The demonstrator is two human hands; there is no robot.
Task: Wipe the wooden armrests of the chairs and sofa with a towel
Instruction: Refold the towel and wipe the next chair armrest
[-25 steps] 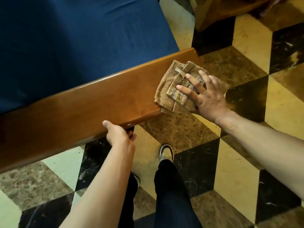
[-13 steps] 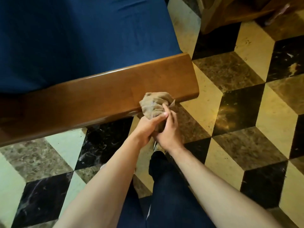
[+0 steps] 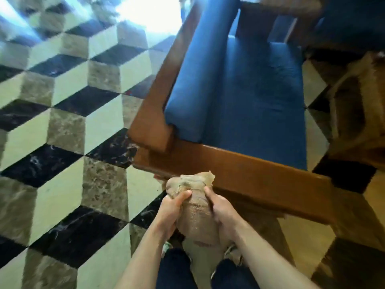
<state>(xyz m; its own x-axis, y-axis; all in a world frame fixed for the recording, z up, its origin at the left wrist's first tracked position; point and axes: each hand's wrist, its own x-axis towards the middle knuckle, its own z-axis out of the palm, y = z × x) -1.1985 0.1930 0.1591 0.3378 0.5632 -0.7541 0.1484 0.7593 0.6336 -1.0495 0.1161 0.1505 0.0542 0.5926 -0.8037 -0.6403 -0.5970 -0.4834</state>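
Fingers of the left hand (image 3: 169,211) and the right hand (image 3: 221,212) are curling around a bunched tan terry towel (image 3: 194,207), gripping it from both sides between them. The towel's long axis is running up and down the view, its crumpled top end pointing at, and overlapping, the near edge of the glossy brown wooden armrest (image 3: 260,176). That armrest is stretching from upper left down to lower right. Beyond it is lying the blue upholstered seat cushion (image 3: 256,101). Beneath everything is spreading a cube-patterned marble tile floor (image 3: 68,126), blurred.
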